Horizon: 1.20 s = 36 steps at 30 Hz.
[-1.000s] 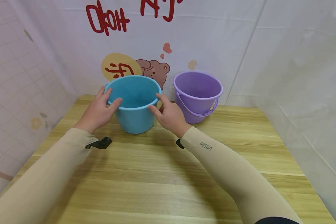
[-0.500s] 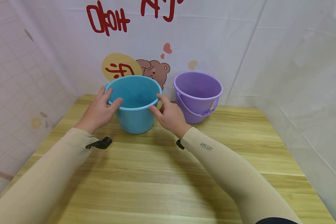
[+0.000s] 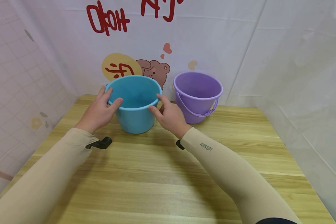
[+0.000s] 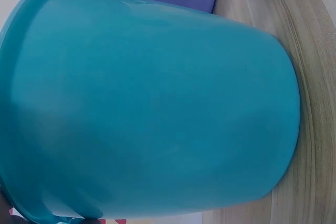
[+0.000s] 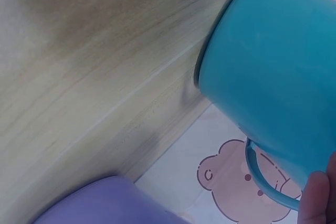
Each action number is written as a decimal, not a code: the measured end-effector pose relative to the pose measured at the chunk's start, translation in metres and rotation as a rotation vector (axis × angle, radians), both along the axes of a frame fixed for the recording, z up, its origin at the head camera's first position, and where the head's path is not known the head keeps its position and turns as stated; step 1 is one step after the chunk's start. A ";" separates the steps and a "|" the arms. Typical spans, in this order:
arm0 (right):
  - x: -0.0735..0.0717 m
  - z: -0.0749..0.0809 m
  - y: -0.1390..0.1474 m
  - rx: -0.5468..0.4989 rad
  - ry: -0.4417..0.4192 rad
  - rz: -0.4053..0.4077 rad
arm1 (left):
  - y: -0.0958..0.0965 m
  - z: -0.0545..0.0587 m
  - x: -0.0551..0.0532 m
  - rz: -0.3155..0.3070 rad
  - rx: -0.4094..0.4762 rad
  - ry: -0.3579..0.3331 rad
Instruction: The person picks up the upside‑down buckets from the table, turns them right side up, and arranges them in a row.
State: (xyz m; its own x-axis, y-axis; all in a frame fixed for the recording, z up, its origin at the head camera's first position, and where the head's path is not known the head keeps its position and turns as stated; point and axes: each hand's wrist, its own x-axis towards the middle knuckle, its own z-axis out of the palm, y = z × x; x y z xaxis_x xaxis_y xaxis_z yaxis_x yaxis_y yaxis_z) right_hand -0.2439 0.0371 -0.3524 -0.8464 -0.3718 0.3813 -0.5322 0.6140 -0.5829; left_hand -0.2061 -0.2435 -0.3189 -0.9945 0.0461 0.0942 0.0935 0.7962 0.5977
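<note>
A light blue bucket (image 3: 135, 121) stands upright on the wooden table, its open top tilted into view and nothing showing inside. At its left rim, my left hand (image 3: 97, 112) grips with the thumb on the near edge and fingers over the side. My right hand (image 3: 171, 116) pinches the right rim between thumb and fingers. The bucket's smooth wall (image 4: 152, 98) fills most of the left wrist view. In the right wrist view its blue handle (image 5: 255, 174) hangs down on the far side, near my fingertips (image 5: 315, 195).
Right of the blue bucket stands a purple bucket (image 3: 196, 107), close behind my right hand, its handle (image 3: 189, 110) hanging at the front. A white wall sheet with a printed bear (image 3: 158, 73) rises at the table's back edge. The wooden table (image 3: 145, 177) stretches toward me.
</note>
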 end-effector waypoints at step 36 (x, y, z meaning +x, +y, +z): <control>0.002 0.000 -0.001 0.001 0.041 0.032 | 0.000 0.000 -0.001 -0.016 0.017 -0.011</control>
